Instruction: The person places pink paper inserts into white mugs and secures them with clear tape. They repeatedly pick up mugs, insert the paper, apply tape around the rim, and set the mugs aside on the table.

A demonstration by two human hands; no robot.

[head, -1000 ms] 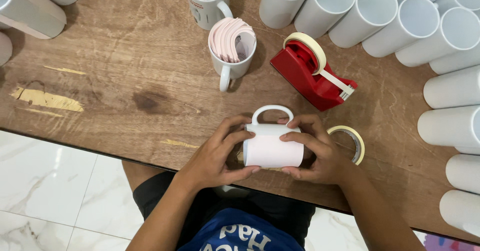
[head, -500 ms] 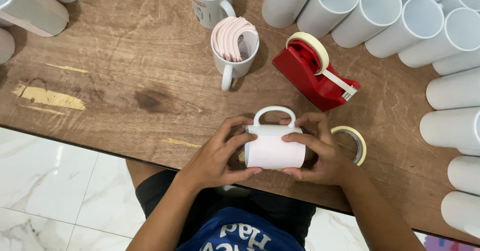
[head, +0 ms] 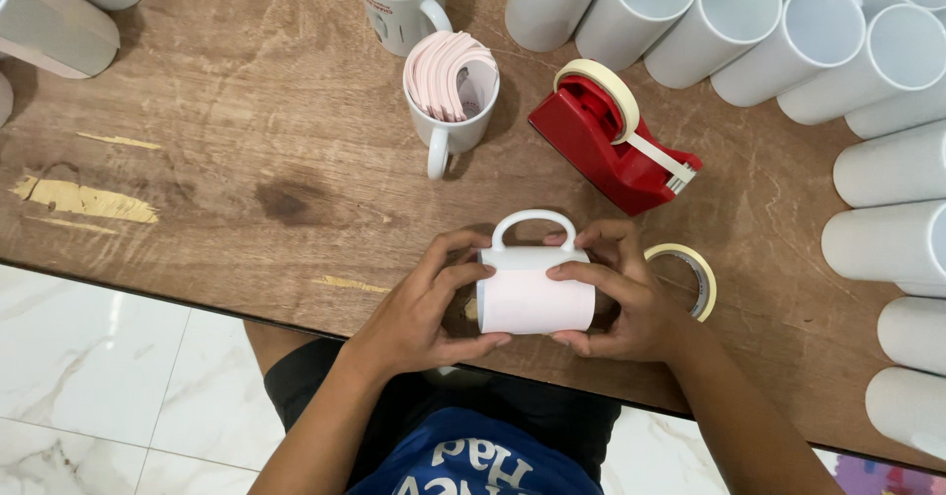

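With the left hand (head: 419, 308) and right hand (head: 621, 298) clasping the paper-wrapped white mug (head: 532, 283) at lower centre, keep the sheet taut, edges aligned.

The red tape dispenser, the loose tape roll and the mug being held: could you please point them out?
red tape dispenser (head: 601, 155), head view, red body.
loose tape roll (head: 706, 276), head view, right rim.
held mug (head: 537, 300), head view, paper-wrapped side.
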